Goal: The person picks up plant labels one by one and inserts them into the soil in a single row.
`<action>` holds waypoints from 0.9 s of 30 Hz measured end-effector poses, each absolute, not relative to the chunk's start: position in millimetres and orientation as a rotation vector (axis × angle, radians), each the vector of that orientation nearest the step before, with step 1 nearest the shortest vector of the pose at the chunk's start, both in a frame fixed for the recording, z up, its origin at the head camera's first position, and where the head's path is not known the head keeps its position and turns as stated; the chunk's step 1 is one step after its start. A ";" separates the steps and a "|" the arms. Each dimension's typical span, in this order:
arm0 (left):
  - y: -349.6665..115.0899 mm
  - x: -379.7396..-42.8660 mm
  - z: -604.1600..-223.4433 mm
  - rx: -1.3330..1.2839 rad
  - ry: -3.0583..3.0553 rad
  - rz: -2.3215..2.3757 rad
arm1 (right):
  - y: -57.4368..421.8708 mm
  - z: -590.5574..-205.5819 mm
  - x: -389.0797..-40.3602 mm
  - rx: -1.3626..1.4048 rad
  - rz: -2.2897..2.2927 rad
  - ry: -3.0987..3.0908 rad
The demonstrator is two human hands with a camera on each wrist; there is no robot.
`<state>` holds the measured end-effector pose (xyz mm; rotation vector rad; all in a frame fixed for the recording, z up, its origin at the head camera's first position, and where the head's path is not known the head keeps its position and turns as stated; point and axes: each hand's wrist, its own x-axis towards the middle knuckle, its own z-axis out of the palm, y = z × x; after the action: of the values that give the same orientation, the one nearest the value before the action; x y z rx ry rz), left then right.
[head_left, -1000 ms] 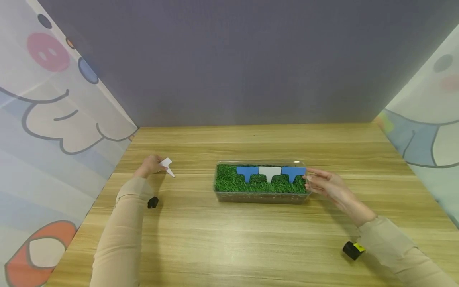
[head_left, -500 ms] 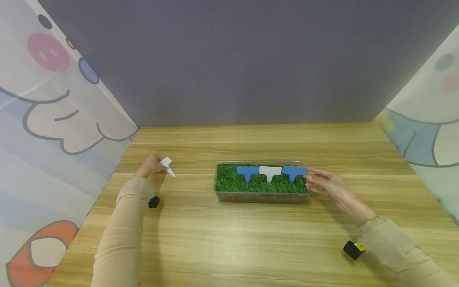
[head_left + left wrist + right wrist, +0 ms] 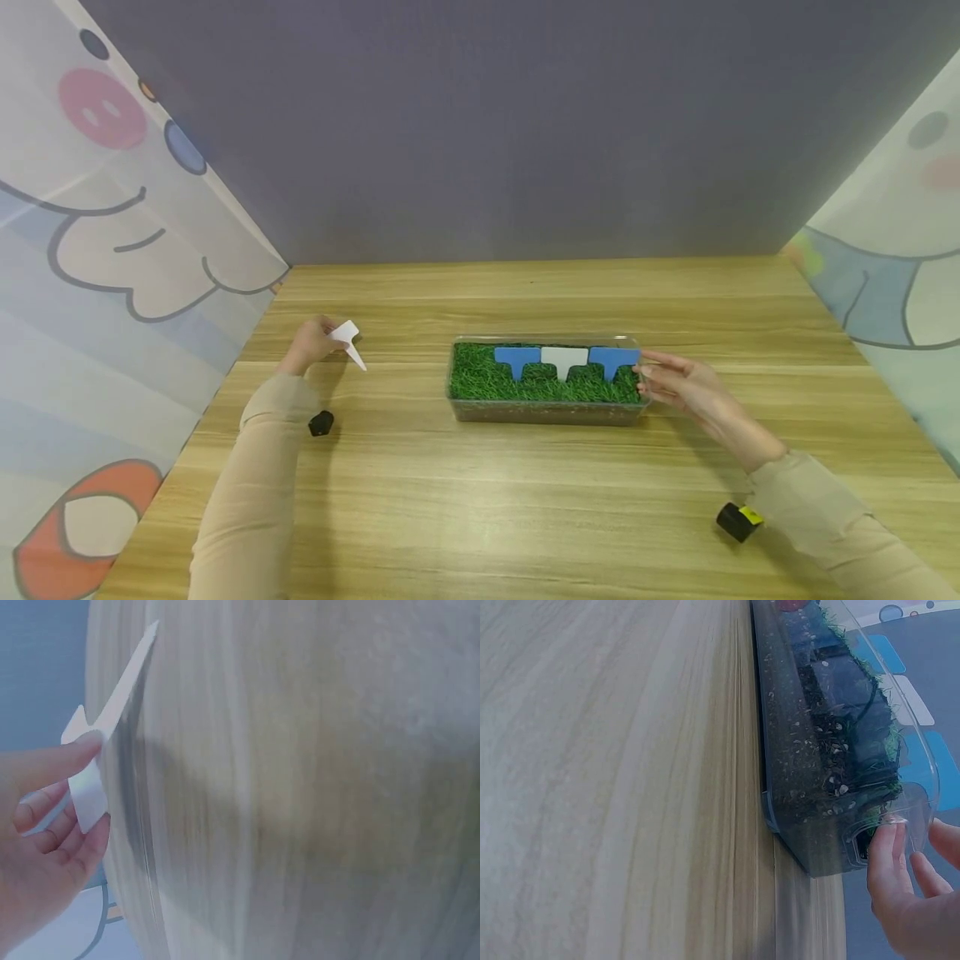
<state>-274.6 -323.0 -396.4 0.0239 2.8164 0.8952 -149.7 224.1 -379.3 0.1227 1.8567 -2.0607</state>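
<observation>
My left hand [image 3: 307, 344] pinches a white T-shaped plant label [image 3: 346, 332] between thumb and fingers, low over the left part of the table. In the left wrist view the label's pointed stem [image 3: 129, 686] angles up and away from the thumb. At the right end of a clear planter box [image 3: 547, 412], my right hand [image 3: 697, 396] holds the end wall, fingertips [image 3: 889, 836] at its moulded grip. Green artificial grass [image 3: 476, 371] covers dark soil inside. Standing in it side by side are a blue label [image 3: 517, 357], a white label [image 3: 564, 358] and another blue label [image 3: 613, 358].
The wooden table [image 3: 480, 500] ends at a grey wall [image 3: 480, 133] behind. Cartoon-printed curtains [image 3: 112, 250] flank both sides. A small black wrist device [image 3: 321, 423] shows by the left sleeve, and another black device [image 3: 737, 522] with yellow by the right sleeve.
My left hand has raised and turned the white label slightly, so more of its flat head shows. The right hand, the planter box and its three labels have stayed in place.
</observation>
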 end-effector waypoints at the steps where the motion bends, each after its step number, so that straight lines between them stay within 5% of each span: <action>1: -323.9 -274.1 -396.2 0.026 2.819 0.929 | 224.2 -379.3 -149.8 0.124 -2.061 1.855; 27: -309.8 -265.8 -375.0 -0.082 2.520 1.477 | 224.3 -380.0 -150.6 0.135 -2.071 1.839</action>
<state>-265.8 -309.8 -375.0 -0.0825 2.5202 1.4766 -150.6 224.3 -380.0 0.1351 1.8393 -2.0709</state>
